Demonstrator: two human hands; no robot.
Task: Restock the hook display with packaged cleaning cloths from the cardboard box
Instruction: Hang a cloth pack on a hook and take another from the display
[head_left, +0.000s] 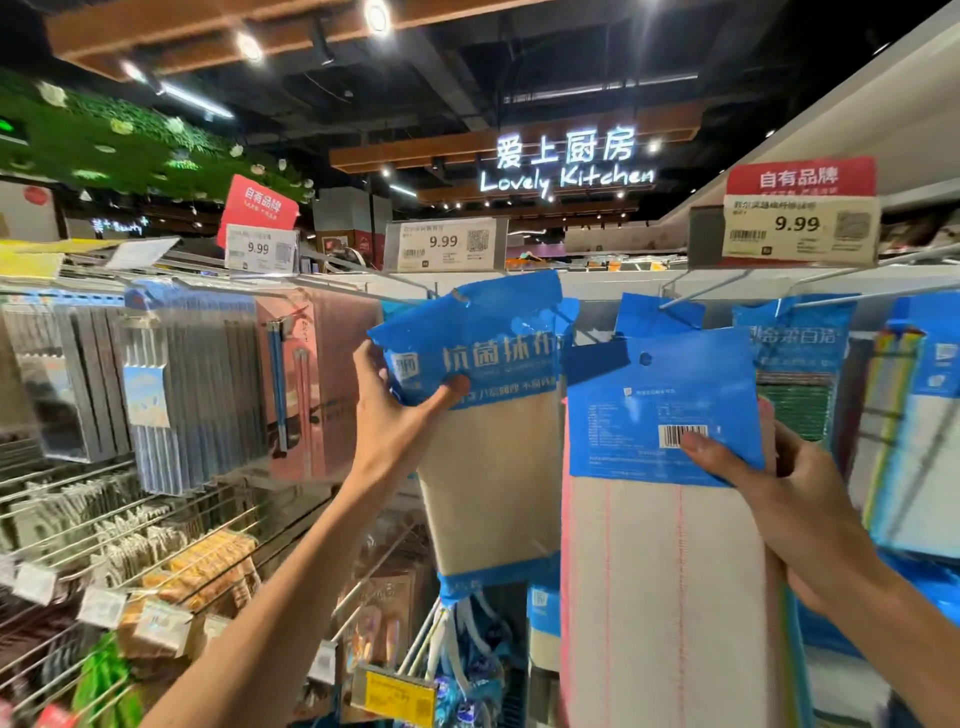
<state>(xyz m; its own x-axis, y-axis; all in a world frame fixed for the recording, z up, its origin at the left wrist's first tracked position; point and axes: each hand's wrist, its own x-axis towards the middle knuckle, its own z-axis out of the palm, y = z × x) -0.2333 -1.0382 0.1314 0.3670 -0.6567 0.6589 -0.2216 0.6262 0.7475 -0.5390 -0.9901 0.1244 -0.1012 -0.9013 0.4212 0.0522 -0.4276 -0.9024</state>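
My left hand (395, 410) pinches the blue header card of a cream cleaning cloth pack (483, 467), thumb on its front. The pack's hang hole sits on a metal hook (415, 288) at the top of the display. My right hand (779, 488) grips a second cloth pack (670, 545), white with pink stitching, back side toward me with a barcode. Its punched hole is below the wire hook (727, 283) on the right and not on it. The cardboard box is not in view.
More blue-headed cloth packs (810, 374) hang on hooks at the right. Chopstick packs (192, 395) hang at the left, with wire pegs of small goods below. Price tags reading 9.99 (797, 234) stand above the hooks. Store ceiling and signage lie beyond.
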